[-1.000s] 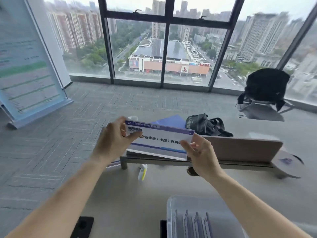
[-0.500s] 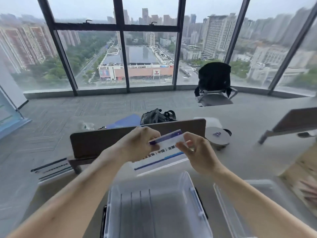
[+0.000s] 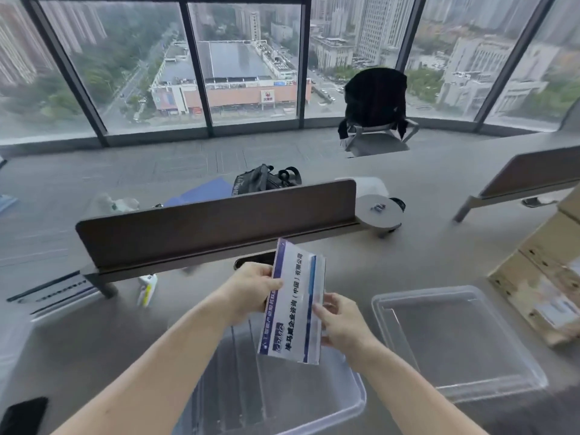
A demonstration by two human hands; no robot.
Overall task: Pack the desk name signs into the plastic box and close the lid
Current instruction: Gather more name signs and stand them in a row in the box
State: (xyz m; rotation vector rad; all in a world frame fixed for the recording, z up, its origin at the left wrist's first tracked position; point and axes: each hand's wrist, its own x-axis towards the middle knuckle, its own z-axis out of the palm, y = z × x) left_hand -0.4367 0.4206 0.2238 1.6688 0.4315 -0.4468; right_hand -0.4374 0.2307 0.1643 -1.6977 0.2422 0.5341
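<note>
Two bare forearms are seen near the plastic box, each shown uncovered as far as the lower edge of view. The left hand and the right hand, above the box, are likewise shown bare, with smooth wrists and slender fingers.

Our 2 bare forearms extend forward from the lower edge and converge near the middle. Our left hand grips the left edge of the name sign, with the thumb laid on its face. Our right hand pinches the right edge, its fingers curled at that edge.
</note>
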